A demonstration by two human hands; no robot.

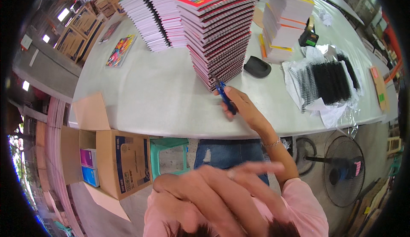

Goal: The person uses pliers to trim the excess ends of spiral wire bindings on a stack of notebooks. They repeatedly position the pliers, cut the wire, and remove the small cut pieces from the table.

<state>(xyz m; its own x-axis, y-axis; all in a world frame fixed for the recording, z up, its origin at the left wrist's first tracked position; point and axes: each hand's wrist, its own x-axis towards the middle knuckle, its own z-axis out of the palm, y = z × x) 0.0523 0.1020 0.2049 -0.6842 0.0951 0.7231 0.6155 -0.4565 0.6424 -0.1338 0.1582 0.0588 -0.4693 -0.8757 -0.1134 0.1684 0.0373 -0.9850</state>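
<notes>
My right hand (238,101) is closed around small blue-handled pliers (225,95). Their jaws point at the lower front corner of a tall stack of red spiral notebooks (220,36); whether they touch it I cannot tell. Close to the camera, at the bottom of the picture, my left hand (218,196) is raised with its fingers stretched to the right and slightly apart, holding nothing that shows. It is partly blurred. A black rounded object (257,67) lies on the table just right of the stack.
More notebook stacks (149,19) and yellow-covered stacks (285,19) stand on the white table (141,104). At right lie black spiral bindings (331,83) on plastic wrap and a tape dispenser (308,38). An open carton (128,162), green stool (171,141) and fan (344,170) stand below the edge.
</notes>
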